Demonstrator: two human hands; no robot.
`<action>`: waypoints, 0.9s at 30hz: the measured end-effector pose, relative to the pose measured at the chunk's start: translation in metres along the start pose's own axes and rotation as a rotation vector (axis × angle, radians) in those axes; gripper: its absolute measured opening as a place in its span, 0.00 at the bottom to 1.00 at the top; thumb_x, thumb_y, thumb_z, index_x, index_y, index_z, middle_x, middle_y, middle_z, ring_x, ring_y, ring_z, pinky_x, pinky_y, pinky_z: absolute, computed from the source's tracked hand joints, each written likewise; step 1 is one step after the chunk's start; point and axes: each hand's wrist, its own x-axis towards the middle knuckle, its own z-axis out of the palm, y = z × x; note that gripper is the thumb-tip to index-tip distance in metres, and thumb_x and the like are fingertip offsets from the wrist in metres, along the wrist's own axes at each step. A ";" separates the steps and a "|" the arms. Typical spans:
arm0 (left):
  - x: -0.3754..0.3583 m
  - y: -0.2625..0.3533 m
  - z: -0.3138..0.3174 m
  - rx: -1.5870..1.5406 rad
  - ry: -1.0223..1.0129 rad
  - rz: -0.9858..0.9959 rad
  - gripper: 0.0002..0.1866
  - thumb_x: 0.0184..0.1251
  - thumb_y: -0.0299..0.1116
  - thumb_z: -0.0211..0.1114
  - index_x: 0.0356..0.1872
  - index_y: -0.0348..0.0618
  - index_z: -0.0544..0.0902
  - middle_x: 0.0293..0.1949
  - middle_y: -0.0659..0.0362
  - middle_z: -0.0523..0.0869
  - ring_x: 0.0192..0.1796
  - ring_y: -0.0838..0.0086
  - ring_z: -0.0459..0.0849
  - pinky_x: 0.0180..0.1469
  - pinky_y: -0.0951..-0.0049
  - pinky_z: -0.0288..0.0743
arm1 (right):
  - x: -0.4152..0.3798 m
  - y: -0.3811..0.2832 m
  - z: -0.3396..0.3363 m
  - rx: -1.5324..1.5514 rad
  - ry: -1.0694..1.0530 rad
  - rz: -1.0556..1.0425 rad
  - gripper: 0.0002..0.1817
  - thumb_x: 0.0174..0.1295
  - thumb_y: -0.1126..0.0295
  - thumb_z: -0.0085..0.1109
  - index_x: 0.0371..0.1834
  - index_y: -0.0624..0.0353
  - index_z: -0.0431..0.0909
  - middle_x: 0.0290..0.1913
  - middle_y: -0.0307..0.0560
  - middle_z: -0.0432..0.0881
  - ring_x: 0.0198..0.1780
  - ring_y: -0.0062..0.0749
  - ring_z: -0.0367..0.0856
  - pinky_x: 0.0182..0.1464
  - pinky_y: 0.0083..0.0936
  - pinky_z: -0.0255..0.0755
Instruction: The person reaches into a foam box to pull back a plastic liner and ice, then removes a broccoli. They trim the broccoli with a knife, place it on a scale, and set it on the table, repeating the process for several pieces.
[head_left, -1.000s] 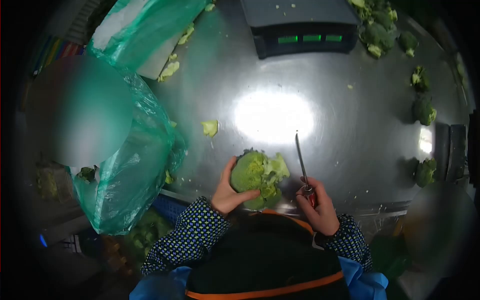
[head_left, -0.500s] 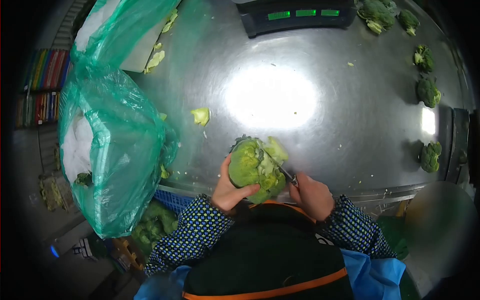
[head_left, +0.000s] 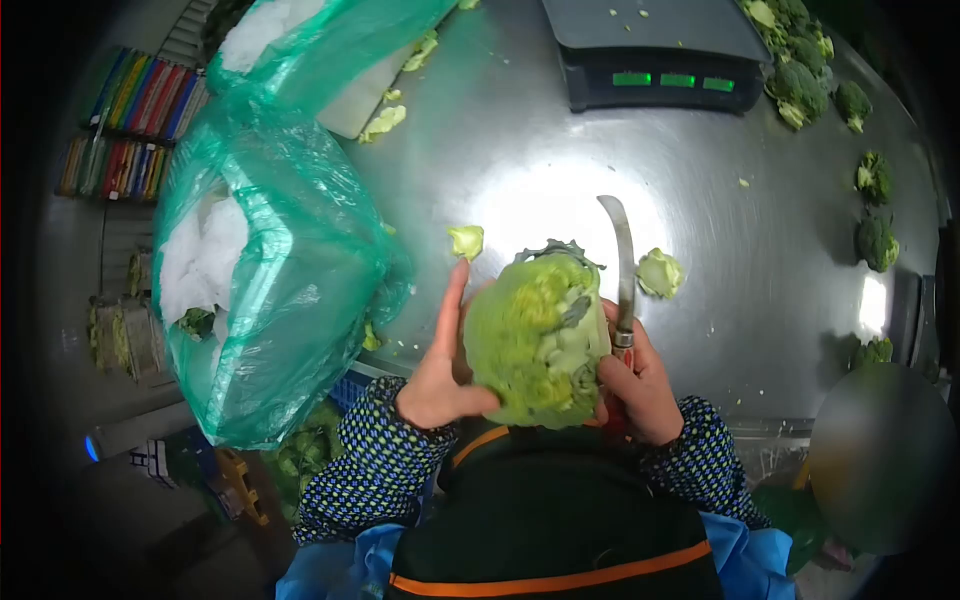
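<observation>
A large yellow-green broccoli head (head_left: 535, 340), blurred by motion, is held up over the front edge of the steel table. My left hand (head_left: 440, 375) cups its left side, thumb over the front and index finger stretched out; the other fingers are partly hidden behind it. My right hand (head_left: 640, 385) closes round the red handle of a curved knife (head_left: 625, 260), whose blade points away from me. Its thumb and fingers also touch the broccoli's right side. A pale cut piece (head_left: 660, 273) lies right of the blade. A smaller yellow-green scrap (head_left: 466, 241) lies beyond my left index fingertip.
A green plastic bag (head_left: 300, 270) with white contents bulges on the left. A digital scale (head_left: 660, 85) stands at the back. Several broccoli heads (head_left: 798, 95) line the right edge of the steel table (head_left: 740, 320). A blurred rounded object (head_left: 880, 455) is at lower right.
The knife has come out of the broccoli and now points up beside it. A cut piece has dropped onto the table at right. The broccoli has turned, and my view has shifted.
</observation>
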 end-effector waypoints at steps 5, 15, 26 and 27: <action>-0.007 -0.001 0.005 0.805 0.129 0.339 0.71 0.25 0.46 0.84 0.69 0.41 0.39 0.66 0.45 0.51 0.70 0.55 0.52 0.70 0.59 0.48 | -0.006 0.004 0.023 0.148 0.091 0.050 0.27 0.65 0.66 0.52 0.65 0.59 0.57 0.40 0.43 0.75 0.22 0.20 0.73 0.16 0.17 0.68; -0.041 0.023 -0.010 0.062 0.101 -0.016 0.53 0.36 0.22 0.76 0.65 0.46 0.51 0.63 0.57 0.59 0.67 0.68 0.57 0.67 0.63 0.54 | -0.057 -0.035 -0.019 -0.517 -0.172 -0.049 0.23 0.59 0.69 0.58 0.59 0.62 0.69 0.35 0.48 0.80 0.25 0.22 0.76 0.25 0.24 0.71; -0.091 0.029 -0.016 0.275 -0.019 -0.067 0.51 0.34 0.42 0.78 0.60 0.48 0.53 0.58 0.50 0.57 0.63 0.61 0.60 0.64 0.61 0.58 | -0.080 -0.066 -0.021 -1.532 -0.408 -0.389 0.27 0.48 0.61 0.65 0.54 0.53 0.75 0.20 0.37 0.69 0.21 0.27 0.73 0.22 0.25 0.69; -0.094 0.032 -0.014 0.348 -0.027 -0.071 0.51 0.34 0.43 0.78 0.60 0.47 0.53 0.57 0.50 0.57 0.63 0.61 0.60 0.64 0.61 0.57 | -0.079 -0.064 -0.020 -1.544 -0.442 -0.418 0.27 0.47 0.61 0.65 0.54 0.52 0.75 0.20 0.36 0.69 0.21 0.27 0.74 0.22 0.25 0.69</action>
